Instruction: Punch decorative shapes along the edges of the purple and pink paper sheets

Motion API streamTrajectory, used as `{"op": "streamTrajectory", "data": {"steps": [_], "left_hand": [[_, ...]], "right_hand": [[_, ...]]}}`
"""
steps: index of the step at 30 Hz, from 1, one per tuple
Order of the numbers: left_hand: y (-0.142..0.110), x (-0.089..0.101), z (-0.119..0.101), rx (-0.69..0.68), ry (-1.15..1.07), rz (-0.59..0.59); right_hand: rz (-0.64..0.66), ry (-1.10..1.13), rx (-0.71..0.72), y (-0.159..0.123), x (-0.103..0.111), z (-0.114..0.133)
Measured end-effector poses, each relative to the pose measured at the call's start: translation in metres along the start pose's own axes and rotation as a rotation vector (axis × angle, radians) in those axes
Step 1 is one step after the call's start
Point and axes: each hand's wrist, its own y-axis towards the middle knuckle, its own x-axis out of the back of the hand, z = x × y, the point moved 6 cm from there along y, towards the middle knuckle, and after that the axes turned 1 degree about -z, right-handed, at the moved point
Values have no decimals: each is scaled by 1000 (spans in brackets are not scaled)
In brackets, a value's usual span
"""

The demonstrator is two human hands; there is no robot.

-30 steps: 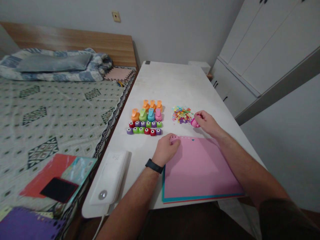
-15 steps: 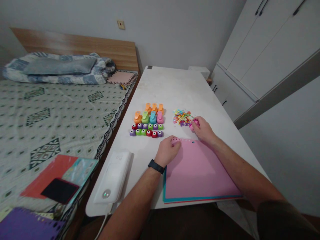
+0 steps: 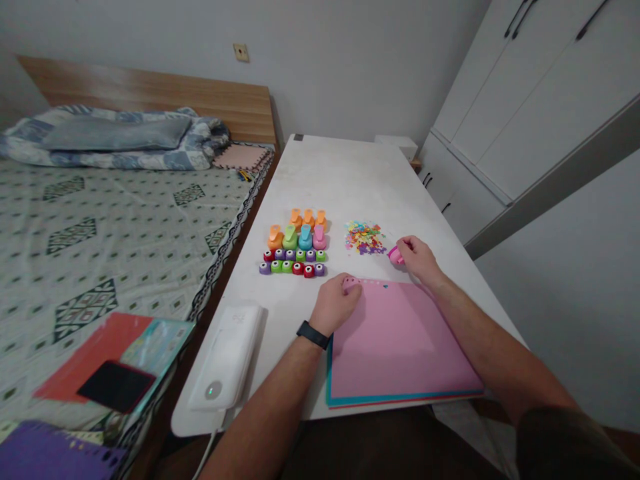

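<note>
My left hand (image 3: pixel 334 303) rests curled on the far left corner of a pink sheet (image 3: pixel 400 340) that tops a thin stack of coloured sheets; its fingers press the sheet's edge. My right hand (image 3: pixel 419 257) is closed round a small pink paper punch (image 3: pixel 395 254) on the white table (image 3: pixel 345 180), just beyond the sheet's far edge. A pile of tiny coloured paper cut-outs (image 3: pixel 365 237) lies just left of that punch. A tiny dark cut-out sits near the sheet's far edge.
Rows of coloured paper punches (image 3: pixel 297 248) stand left of the cut-outs. A white power bank (image 3: pixel 227 367) lies at the table's near left corner. A bed (image 3: pixel 100 227) with coloured sheets and a dark phone (image 3: pixel 116 385) is on the left, white cupboards on the right.
My right hand with the pink punch moved in toward the cut-out pile, then back out to the right. My left hand stayed on the sheet's corner.
</note>
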Motion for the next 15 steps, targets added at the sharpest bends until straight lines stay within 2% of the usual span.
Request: {"op": "streamTrajectory", "data": {"steps": [6, 15], "left_hand": [[0, -1, 1, 15, 8, 9], [0, 0, 1, 7, -6, 5]], "right_hand": [[-10, 148, -112, 2, 2, -3], [42, 359, -234, 6, 0, -10]]}}
